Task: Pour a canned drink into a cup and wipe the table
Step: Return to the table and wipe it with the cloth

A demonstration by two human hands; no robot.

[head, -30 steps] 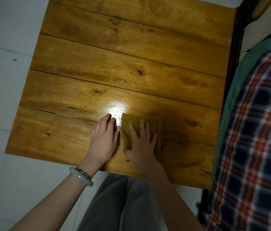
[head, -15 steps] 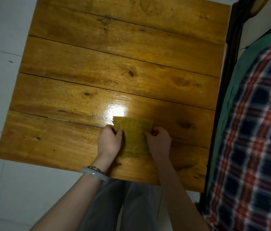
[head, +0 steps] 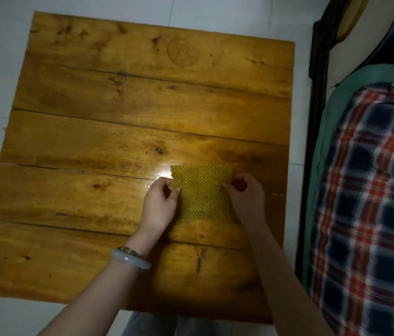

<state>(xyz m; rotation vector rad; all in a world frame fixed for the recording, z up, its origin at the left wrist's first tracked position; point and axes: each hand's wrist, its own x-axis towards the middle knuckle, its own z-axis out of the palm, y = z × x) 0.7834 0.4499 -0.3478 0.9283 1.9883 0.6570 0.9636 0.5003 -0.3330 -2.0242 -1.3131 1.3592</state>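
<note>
Now the left hand (head: 161, 204) and right hand (head: 247, 197) each pinch a side edge of the yellow cloth (head: 200, 190), spread on the desk (head: 142, 105). It looks soft, light and limp; the edges seem the best hold.

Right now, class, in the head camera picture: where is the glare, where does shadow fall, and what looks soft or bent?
Head view: dim overall; a glare spot shines on the table beside the far left corner of the cloth; the arms shadow the near planks; the plaid fabric at right looks smeared; the table's edges splay with the wide lens.
</note>
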